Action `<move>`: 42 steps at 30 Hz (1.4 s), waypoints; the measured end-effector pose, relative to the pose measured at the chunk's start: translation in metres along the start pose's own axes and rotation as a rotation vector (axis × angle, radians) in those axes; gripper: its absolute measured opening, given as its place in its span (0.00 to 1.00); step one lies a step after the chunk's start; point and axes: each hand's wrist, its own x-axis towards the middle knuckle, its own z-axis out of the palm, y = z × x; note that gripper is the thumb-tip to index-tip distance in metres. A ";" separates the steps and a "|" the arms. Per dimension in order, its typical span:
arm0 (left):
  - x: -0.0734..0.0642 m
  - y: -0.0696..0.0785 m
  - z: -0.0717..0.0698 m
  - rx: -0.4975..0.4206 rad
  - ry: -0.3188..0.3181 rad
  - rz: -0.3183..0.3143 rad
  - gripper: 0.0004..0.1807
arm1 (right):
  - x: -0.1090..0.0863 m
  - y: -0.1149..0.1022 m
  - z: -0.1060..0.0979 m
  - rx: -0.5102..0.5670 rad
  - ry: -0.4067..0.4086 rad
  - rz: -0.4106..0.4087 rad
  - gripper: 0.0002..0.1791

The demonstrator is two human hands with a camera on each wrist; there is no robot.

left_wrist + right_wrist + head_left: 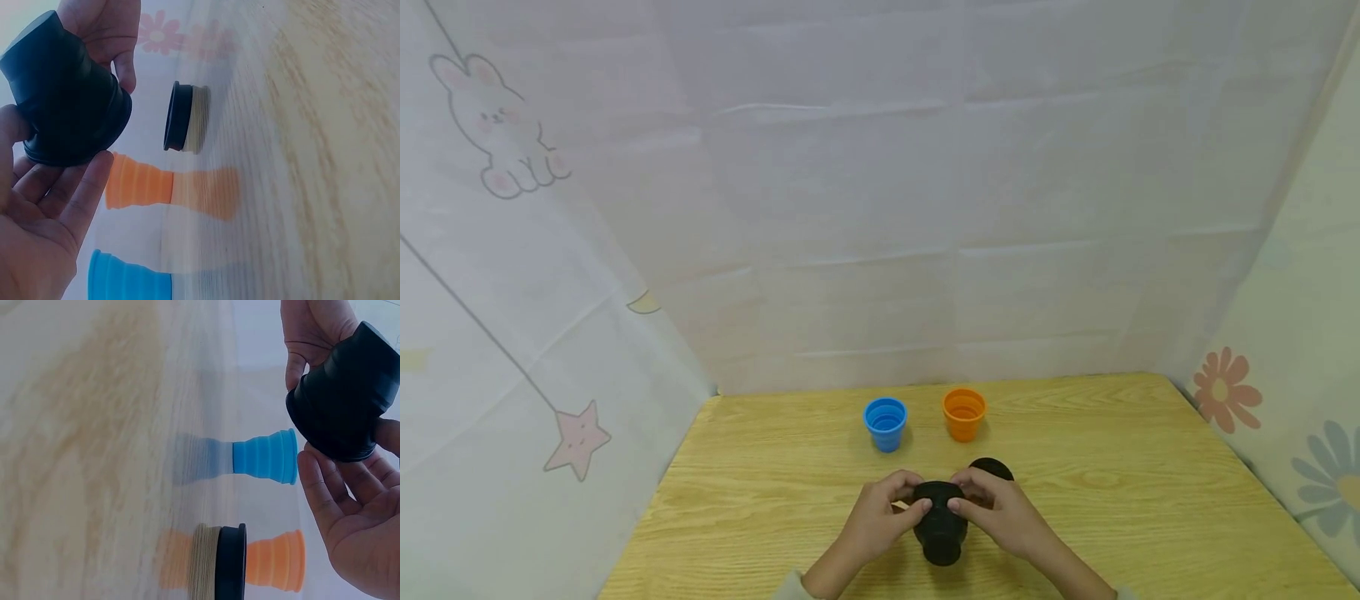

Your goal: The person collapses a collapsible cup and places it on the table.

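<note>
My left hand (pixel 876 517) and right hand (pixel 1007 517) hold a black collapsible cup (pixel 942 533) between them, near the front of the table. The cup is extended in steps and tilted, its narrow base toward me and its wide rim facing away. In the left wrist view, the left thumb lies on the wall of the black cup (pixel 69 100) and the fingers reach along the rim. From the right wrist view, my right hand (pixel 362 544) grips the other side the same way. Both hands keep the cup above the tabletop.
Just beyond my right hand, a flat black ring-like piece (pixel 179 119) lies on the wooden table (pixel 760 483). Farther back stand a blue cup (pixel 886 423) and an orange cup (pixel 964 414), both upright with stepped walls. A pale cloth (pixel 925 250) hangs behind the table.
</note>
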 end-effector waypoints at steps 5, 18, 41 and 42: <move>0.001 0.003 0.001 -0.015 0.012 -0.012 0.09 | 0.000 0.002 0.000 0.038 0.003 -0.008 0.15; -0.001 0.004 -0.007 -0.079 -0.089 0.057 0.13 | -0.004 -0.005 0.001 -0.016 0.076 -0.130 0.13; -0.003 0.009 0.000 0.079 0.086 0.321 0.10 | -0.010 -0.002 -0.007 0.042 -0.018 -0.294 0.17; -0.002 0.009 -0.001 0.078 0.084 0.324 0.10 | -0.010 -0.002 -0.008 0.064 -0.034 -0.301 0.17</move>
